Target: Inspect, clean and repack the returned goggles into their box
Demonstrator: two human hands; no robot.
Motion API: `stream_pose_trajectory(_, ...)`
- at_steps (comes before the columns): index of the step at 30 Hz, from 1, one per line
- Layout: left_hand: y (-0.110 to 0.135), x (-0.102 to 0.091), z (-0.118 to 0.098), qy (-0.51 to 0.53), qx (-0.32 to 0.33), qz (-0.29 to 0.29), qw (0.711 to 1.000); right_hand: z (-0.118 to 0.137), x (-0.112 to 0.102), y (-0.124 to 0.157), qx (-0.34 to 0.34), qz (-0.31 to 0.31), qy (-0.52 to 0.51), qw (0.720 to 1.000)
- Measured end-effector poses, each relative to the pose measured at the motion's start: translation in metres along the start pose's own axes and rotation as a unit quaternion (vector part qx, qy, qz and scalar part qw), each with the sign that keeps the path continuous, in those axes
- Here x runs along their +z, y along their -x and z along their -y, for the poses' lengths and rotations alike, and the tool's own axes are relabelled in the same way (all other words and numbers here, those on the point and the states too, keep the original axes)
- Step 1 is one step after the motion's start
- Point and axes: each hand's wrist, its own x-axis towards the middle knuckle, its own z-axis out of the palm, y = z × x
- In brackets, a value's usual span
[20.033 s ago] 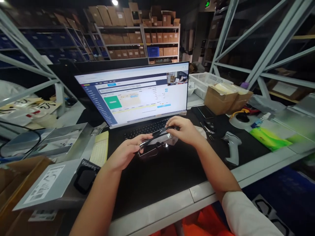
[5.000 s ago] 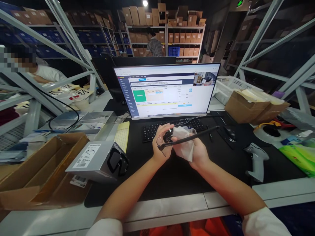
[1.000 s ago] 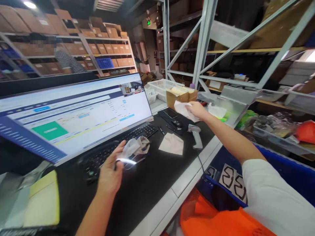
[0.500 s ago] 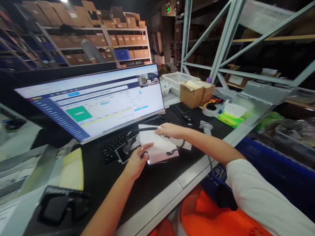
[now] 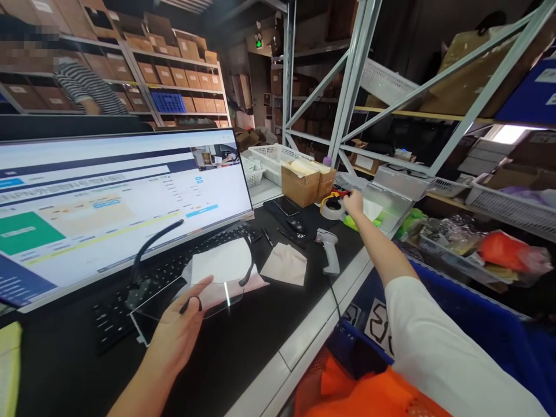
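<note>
Looks about midway through a wipe of the glasses (image 5: pixel 163 301): draped with a tissue (image 5: pixel 219 263) across the clear lens, yet not being rubbed at this instant and not put down as finished (a judgement only, from how things lie). Gripping the glasses in the left hand (image 5: pixel 180 327), lower left of centre, thumb on top of the lens edge and fingers curled beneath, just above the keyboard (image 5: pixel 108 310) and in front of the monitor (image 5: pixel 108 197).

Reaching far out with the right hand (image 5: pixel 354 202), right of centre and well apart from the glasses. Up against the green tissue pack (image 5: pixel 367 220), just beside the tape roll (image 5: pixel 332 208). Touching or nearly touching the white sheet poking from the pack; cannot tell whether pinching it or lying loose on it.

Between the two hands, on the black worktop (image 5: pixel 243 347): a flat cloth (image 5: pixel 284 263) and, just right of it, a scanner (image 5: pixel 328 249) standing upright.
</note>
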Motion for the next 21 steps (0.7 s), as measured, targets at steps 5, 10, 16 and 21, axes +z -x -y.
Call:
stream_pose_trajectory(5, -0.003, -0.015, -0.001, -0.062, 0.006, -0.042, 0.997, -0.072, 0.008, -0.033, 0.049, -0.047, 0.055, 0.996)
stream_pose_trajectory(10, -0.001, -0.024, -0.008, -0.075, 0.008, -0.052, 0.996, -0.118, 0.017, -0.050, 0.063, -0.043, 0.091, 0.993)
stream_pose_trajectory(16, -0.007, -0.032, -0.011, -0.066, 0.026, -0.084, 0.994, -0.136, 0.022, -0.061, 0.013, -0.030, 0.105, 0.994)
stream_pose_trajectory(21, -0.008, -0.032, -0.011, -0.068, 0.058, -0.093, 0.992, -0.127, 0.035, -0.069, 0.013, 0.001, 0.104, 0.994)
